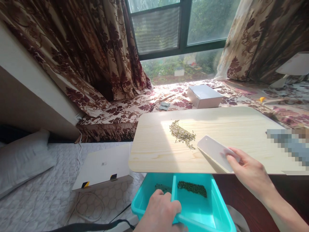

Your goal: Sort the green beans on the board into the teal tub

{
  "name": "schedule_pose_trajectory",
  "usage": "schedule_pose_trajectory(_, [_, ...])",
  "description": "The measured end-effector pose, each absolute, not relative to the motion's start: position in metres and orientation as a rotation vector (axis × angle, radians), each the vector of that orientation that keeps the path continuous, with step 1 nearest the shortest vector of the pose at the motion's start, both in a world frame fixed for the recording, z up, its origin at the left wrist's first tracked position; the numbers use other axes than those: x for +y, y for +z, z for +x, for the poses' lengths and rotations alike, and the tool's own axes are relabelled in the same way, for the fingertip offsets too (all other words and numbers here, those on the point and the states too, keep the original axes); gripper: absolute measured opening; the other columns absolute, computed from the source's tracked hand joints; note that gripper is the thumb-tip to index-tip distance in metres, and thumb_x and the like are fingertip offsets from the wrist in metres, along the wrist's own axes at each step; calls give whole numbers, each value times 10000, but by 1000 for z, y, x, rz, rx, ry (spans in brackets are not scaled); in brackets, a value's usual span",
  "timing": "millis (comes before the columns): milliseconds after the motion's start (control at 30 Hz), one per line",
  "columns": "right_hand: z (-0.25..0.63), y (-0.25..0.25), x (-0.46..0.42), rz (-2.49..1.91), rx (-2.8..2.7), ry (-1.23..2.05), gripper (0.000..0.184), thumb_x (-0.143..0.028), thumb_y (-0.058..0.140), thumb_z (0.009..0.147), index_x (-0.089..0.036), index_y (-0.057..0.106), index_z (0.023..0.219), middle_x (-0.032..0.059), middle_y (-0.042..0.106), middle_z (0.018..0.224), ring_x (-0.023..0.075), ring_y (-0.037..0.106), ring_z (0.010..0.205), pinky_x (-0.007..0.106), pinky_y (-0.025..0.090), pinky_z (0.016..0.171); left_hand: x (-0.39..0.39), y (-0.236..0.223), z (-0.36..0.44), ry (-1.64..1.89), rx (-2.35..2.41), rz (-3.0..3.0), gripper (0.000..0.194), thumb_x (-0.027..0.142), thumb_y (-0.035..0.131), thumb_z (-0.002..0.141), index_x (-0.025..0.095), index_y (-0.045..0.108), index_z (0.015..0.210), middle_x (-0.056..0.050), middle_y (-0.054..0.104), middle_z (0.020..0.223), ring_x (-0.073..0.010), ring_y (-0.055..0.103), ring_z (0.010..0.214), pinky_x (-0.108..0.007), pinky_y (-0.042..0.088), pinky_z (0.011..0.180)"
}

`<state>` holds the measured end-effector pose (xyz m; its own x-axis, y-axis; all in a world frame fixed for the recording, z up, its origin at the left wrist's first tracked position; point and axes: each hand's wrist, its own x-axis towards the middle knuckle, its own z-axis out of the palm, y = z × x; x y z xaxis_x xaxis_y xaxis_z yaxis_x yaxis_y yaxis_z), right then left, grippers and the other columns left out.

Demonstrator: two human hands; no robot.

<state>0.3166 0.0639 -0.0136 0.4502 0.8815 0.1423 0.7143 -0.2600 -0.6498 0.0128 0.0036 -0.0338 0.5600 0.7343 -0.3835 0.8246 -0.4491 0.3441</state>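
many seeds (181,132) lay on the worktop (152,154); at their four o'clock the right hand (248,166) pinched a white scraper (213,149), probably best kept flat for sweeping. the left hand (159,207) curled over a teal bin (223,207), its hold unclear.

Dark-framed window (207,22) at back ctr, greenery (164,71) outside, floral curtains (96,48) L & R. Below, sunlit ledge (130,112) w/ matching floral cover; white lamp (295,64) far R. Quilted white bedding (56,183) & pillow (26,161) at L.
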Motion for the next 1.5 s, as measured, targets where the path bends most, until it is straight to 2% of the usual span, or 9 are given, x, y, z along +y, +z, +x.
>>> schedule_pose_trajectory(133, [306,-20,68,-1993,-1333,436,452,-494,525,706,-229,725,1012,54,761,837,241,693,684,347,535,624,5,-34,17,-278,1255,2304,412,608,757,755,227,702,903,-45,616,851,-236,555,817,-346,415,820])
schedule_pose_trajectory(400, [292,-21,76,-1857,-1363,467,397,-477,564,727,-228,730,988,35,775,803,213,693,619,312,535,562,9,-36,26,-334,1193,2330,423,630,666,813,215,681,891,-68,605,829,-261,566,800,-364,426,773])
schedule_pose_trajectory(667, [310,-17,63,-1851,-1299,470,287,-435,607,675,-268,739,867,2,778,793,226,722,678,298,562,582,9,-36,30,-324,1173,2352,488,701,643,792,223,680,883,-62,592,816,-252,551,781,-360,421,765])
schedule_pose_trajectory(900, [303,-18,62,-1843,-1268,556,353,-468,612,679,-232,739,909,27,777,794,231,714,672,315,568,603,7,-45,29,-298,1169,2393,409,627,645,829,226,689,893,-60,592,811,-236,542,761,-350,412,766])
schedule_pose_trajectory(1100, [297,-23,64,-1840,-1244,591,364,-466,628,679,-225,747,924,34,790,860,245,734,754,326,583,664,4,-53,28,-230,1214,2375,452,662,753,710,236,692,848,-36,580,780,-235,546,754,-355,410,782])
schedule_pose_trajectory(1267, [298,-19,55,-1826,-1182,669,380,-470,645,677,-228,754,950,27,797,876,238,744,761,297,589,645,3,-51,27,-206,1201,2403,440,654,748,728,234,686,842,-28,575,770,-222,544,743,-343,408,780])
schedule_pose_trajectory(1400, [309,-19,46,-1854,-1186,655,333,-462,659,680,-252,764,916,6,797,843,223,740,693,273,570,554,2,-50,26,-150,1176,2402,441,661,727,756,239,692,880,-23,573,772,-214,543,745,-348,407,818])
schedule_pose_trajectory(1500, [305,-22,44,-1827,-1183,699,325,-464,672,675,-243,759,896,12,796,830,229,743,702,277,576,570,2,-49,26,-156,1181,2383,439,657,729,757,244,702,904,-28,579,789,-224,549,765,-360,408,829])
